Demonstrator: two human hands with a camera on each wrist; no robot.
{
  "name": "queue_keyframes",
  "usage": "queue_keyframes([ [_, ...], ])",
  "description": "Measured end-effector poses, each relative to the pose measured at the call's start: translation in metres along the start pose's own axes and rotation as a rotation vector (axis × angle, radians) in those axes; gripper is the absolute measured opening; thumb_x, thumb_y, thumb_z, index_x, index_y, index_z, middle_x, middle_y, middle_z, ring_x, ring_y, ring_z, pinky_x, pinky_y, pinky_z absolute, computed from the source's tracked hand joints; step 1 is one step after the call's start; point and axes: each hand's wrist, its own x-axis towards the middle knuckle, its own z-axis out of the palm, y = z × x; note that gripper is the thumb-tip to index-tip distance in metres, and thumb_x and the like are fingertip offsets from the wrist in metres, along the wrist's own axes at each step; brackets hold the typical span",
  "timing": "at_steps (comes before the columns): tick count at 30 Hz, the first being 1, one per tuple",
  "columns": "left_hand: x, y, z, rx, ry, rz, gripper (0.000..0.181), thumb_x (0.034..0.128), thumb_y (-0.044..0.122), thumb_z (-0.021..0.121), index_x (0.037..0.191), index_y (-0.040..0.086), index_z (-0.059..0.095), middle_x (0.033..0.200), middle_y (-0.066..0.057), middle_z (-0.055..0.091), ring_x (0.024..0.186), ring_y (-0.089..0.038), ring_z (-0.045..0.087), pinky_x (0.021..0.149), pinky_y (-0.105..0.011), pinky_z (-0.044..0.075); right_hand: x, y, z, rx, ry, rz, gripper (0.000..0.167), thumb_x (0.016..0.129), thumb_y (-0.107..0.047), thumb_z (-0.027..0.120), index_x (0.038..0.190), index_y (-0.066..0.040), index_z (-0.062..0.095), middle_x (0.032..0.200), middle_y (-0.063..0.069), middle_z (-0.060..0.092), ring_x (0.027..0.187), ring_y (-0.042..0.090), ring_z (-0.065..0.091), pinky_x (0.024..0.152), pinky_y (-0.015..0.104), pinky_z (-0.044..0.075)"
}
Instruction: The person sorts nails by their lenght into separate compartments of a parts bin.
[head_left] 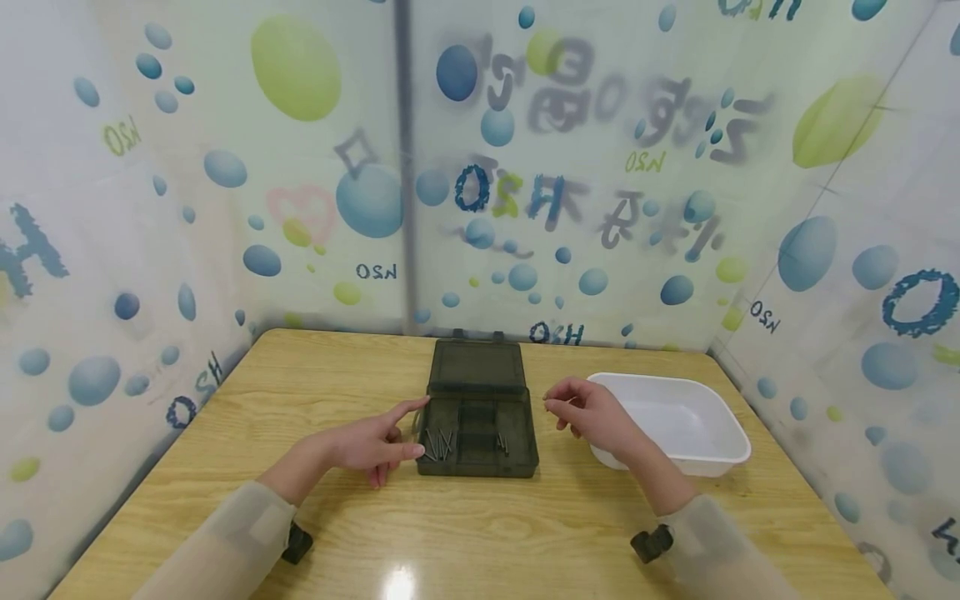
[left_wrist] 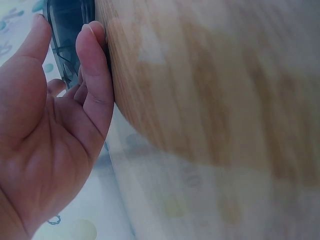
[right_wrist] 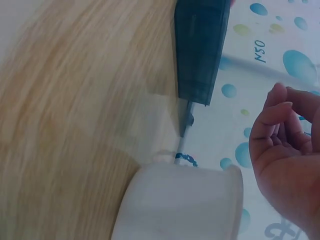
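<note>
A dark translucent compartment box (head_left: 477,467) stands on the table with its lid (head_left: 477,365) folded back. Several thin metal pins (head_left: 442,444), like nails or screws, lie in its left compartment, and a few shorter ones (head_left: 503,444) lie on the right side. At the box's left edge is my left hand (head_left: 367,442), index finger and thumb stretched out and touching it. My right hand (head_left: 596,414) hovers between the box and a white plastic basin (head_left: 731,437). Its fingers are bent and thumb and index tips meet; whether a small thing is between them cannot be made out.
The wooden table (head_left: 480,533) ends at a patterned curtain (head_left: 525,250) behind the box and at both sides. The basin sits at the right, partly hidden by my right forearm. Each wrist wears a black strap mount (head_left: 652,543).
</note>
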Motion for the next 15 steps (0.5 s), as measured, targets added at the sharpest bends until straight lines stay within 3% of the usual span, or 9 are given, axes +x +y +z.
queue_keyframes([
  [7,-0.001,0.002,0.000,-0.010,0.002,-0.001,0.091,0.1131,0.043,0.064,0.179,0.030,0.003,0.085,-0.013,0.069,0.064,-0.026,0.068,0.063,-0.045,0.066,0.006,0.002,0.015,0.008,-0.012,0.011,0.026,0.111,-0.017,0.069,0.127,0.002,0.068,0.107,0.024,0.071,0.086,0.040,0.069,0.059,0.030,0.050],
  [15,-0.002,0.003,0.000,-0.005,0.007,-0.003,0.091,0.1130,0.043,0.064,0.179,0.029,0.003,0.085,-0.013,0.069,0.065,-0.026,0.068,0.063,-0.044,0.066,0.010,0.003,0.023,-0.032,-0.034,-0.011,0.028,0.111,-0.016,0.068,0.130,0.004,0.068,0.108,0.026,0.073,0.080,0.031,0.069,0.058,0.027,0.047],
])
